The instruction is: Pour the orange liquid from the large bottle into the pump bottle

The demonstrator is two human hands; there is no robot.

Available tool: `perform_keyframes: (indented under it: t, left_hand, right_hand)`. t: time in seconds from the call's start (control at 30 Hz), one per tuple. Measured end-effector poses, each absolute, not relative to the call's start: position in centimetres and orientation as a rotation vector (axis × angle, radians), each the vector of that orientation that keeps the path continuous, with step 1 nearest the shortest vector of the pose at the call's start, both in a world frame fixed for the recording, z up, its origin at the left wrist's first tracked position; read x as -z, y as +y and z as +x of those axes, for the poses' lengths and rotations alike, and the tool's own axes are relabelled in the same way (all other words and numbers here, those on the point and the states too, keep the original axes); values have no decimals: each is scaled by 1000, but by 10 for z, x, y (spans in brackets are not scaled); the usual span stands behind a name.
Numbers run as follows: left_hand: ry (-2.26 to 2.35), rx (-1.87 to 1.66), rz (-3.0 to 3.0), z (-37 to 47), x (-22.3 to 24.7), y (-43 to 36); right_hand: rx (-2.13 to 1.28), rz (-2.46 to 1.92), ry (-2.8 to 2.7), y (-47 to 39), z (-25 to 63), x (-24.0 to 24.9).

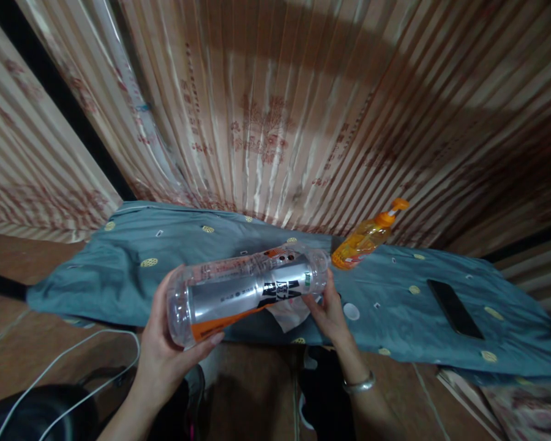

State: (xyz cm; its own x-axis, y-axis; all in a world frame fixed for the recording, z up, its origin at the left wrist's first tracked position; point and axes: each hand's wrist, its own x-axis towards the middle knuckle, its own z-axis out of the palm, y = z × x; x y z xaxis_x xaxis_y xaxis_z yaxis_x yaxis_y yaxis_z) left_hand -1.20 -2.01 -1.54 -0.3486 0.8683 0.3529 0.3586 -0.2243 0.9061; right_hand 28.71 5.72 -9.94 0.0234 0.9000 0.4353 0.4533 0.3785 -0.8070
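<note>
A large clear plastic bottle (248,291) with a silver and orange label lies sideways in the air between my hands. Its base end rests in my left hand (165,340), whose fingers wrap round it with the thumb along the underside. At the neck end, my right hand (328,309) grips the bottle, a silver bangle on its wrist. Beneath the bottle, a crumpled pale tissue-like piece (289,313) shows near my right hand. Just right of that hand, a small white round cap (351,311) lies on the blue cloth surface (371,297).
An orange pump bottle (362,242) stands at the back of the cloth, by the pleated curtain (266,122). A black phone (454,309) lies at the right. A white cable (73,346) loops at the lower left, over a dark seat.
</note>
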Motion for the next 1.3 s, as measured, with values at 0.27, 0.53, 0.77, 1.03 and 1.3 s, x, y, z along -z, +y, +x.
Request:
perform_keyframes:
  t: [0.27,0.53,0.77,1.03,1.3]
  left_hand:
    - [1644,-1574,1519,-15,16,-20]
    - [1631,-1582,1501,-14,15,-20]
    - [1629,-1576,1495,-14,16,-19]
    - [1649,-1573,1510,-15,16,-20]
    - [1634,-1575,1482,-13,13,-20]
  right_hand:
    - [-553,-1228,-1594,57,287,99]
    - [-537,-1229,-1600,58,288,101]
    - [-538,-1255,-1598,57,287,99]
    - [-574,-1234,-1598,57,287,97]
    - [-581,-1227,-1598,55,287,96]
